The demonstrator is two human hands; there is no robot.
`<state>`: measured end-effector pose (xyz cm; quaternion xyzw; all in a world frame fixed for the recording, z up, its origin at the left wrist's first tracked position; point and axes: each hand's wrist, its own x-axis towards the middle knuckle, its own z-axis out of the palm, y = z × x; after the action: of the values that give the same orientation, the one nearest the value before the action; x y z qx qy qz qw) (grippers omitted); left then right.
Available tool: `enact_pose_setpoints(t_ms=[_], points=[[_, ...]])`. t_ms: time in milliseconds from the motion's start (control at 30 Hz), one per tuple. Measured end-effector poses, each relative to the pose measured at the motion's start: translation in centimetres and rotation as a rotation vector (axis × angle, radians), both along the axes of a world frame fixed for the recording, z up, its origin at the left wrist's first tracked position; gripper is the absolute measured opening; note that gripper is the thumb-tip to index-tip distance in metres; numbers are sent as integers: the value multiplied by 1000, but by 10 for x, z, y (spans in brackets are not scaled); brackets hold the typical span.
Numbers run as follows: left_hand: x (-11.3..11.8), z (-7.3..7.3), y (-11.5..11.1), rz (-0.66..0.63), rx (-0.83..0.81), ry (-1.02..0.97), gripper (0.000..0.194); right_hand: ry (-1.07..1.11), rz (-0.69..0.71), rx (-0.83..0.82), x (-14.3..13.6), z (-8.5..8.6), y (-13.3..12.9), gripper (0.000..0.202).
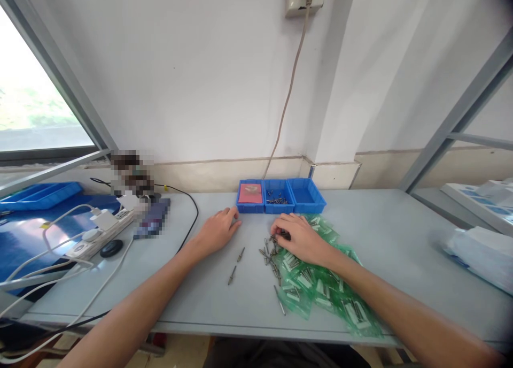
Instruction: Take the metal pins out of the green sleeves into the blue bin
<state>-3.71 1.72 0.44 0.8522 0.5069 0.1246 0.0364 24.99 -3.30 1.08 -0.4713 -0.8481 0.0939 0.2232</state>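
My left hand [217,230] rests on the grey table in front of the left blue bin, its fingers slightly apart and holding nothing visible. My right hand [298,237] is curled over the pile of metal pins [273,265], fingertips at a few dark pieces; what it grips is too small to name. Green plastic bags [320,282] with metal and white pieces lie beneath and beside my right wrist. Two loose pins [232,275] lie between my hands, and a longer one [279,300] sits nearer the front edge.
Three joined blue bins [279,209] stand near the wall; the left holds a pink card, the middle small metal parts. At left are a power strip [100,235], cables, a black round object [111,248] and a blue tray [42,196]. Plastic-wrapped items [481,253] lie far right.
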Motion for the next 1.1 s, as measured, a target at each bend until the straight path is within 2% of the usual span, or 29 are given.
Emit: enact_pose_setpoints(t_ms=[167, 500, 733, 933, 1100], points=[[-1, -2, 2, -10, 4, -7, 22, 2, -38, -13, 2, -4, 4, 14], [3, 5, -2, 14, -27, 7, 20, -31, -96, -75, 5, 0, 7, 13], [2, 2, -1, 10, -30, 13, 21, -66, -33, 31, 3, -1, 2, 16], [3, 7, -3, 12, -37, 0, 19, 121, -122, 1, 3, 1, 5, 16], [2, 3, -1, 3, -25, -4, 20, 347, -188, -18, 6, -2, 13, 18]])
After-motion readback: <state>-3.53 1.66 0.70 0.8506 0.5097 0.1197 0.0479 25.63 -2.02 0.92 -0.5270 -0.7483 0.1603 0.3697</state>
